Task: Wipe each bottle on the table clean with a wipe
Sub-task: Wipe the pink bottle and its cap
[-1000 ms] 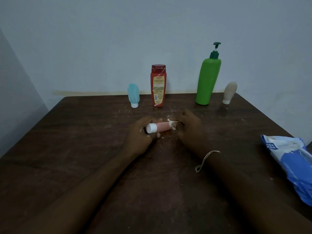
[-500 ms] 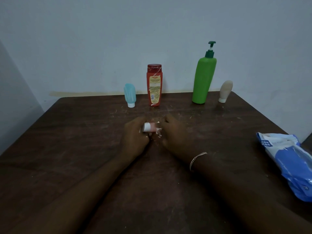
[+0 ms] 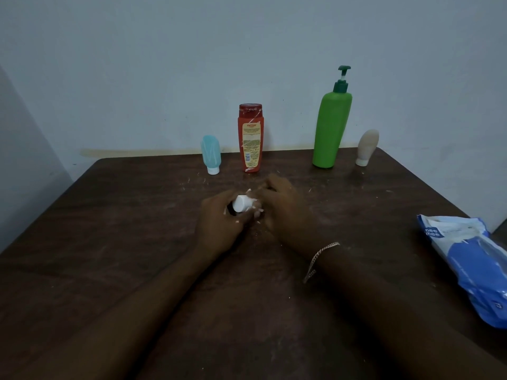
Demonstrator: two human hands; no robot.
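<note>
While the wipes pack [image 3: 466, 264] lies at the right edge of the surface [image 3: 109, 242], the left hand [image 3: 219, 223] grips a small white-capped bottle [image 3: 241, 203] mid-surface and the right hand [image 3: 285, 207] pinches a shredding wipe [image 3: 249, 191] against it. Such crumbling would probably leave lint, not shine, on the red bottle [image 3: 251, 138] and green pump bottle [image 3: 330, 127] at the far edge.

Brown table [image 3: 137, 242], blue tube [image 3: 211, 154], red bottle [image 3: 250, 138], green pump [image 3: 330, 127], beige tube [image 3: 367, 146], wipes pack [image 3: 472, 267]

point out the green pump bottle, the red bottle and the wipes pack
green pump bottle [image 3: 330, 128], head view, middle of its body
red bottle [image 3: 250, 144], head view, on its label
wipes pack [image 3: 473, 272], head view, blue front panel
</note>
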